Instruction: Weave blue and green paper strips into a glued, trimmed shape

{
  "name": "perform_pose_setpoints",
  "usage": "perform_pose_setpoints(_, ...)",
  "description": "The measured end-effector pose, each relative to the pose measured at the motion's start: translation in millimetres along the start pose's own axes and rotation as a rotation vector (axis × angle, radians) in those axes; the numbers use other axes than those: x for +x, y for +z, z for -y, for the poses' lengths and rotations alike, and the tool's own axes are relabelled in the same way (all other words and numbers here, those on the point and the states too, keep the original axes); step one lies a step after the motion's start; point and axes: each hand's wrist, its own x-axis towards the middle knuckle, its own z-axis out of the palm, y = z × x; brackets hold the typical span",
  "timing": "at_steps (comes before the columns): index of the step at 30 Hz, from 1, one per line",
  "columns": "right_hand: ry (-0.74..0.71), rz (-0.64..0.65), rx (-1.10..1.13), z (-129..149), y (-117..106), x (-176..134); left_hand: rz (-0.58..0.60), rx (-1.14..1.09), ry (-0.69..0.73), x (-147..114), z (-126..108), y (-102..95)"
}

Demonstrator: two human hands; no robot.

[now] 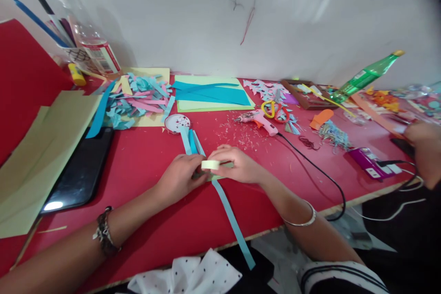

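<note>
Near the middle of the red table, my left hand (181, 172) and my right hand (239, 165) meet around a small pale-yellow paper ring (210, 164). The fingers of both hands are closed on its sides. Below my fingers lies a green paper piece (220, 175), partly hidden. Just beyond them are light and bright blue paper strips (192, 142), reaching to a round white lid (177, 123). A long light-blue paper strip (234, 223) runs from under my hands over the table's front edge.
A pink glue gun (260, 120) with a black cord lies right, near yellow-and-red scissors (270, 109). Paper cuttings (141, 98) are heaped back left. A black tablet (82, 170) sits left. At far right are a purple power strip (370, 164) and another person's hand (427, 151).
</note>
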Motion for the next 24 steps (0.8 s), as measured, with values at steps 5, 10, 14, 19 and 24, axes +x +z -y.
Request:
perform_pose_setpoints(5, -0.008, 0.118, -0.041, -6, -15, -8, -0.003, -0.069, -0.009, 0, -2, -4.3)
perform_pose_setpoints(10, 0.027, 0.222, -0.246, -18, -21, -12, 0.005, -0.084, -0.073, 1, -10, -10.6)
perform_pose_setpoints(14, 0.018, 0.246, -0.266, -21, -19, -10, 0.020, -0.091, -0.080, 2, -12, -11.5)
perform_pose_setpoints(19, -0.012, 0.206, -0.244, -22, -19, -10, 0.005, -0.077, -0.070, 1, -10, -9.4)
perform_pose_setpoints(24, -0.005, 0.076, -0.234, -19, -16, -6, -0.005, -0.061, -0.061, 0, -8, -5.0)
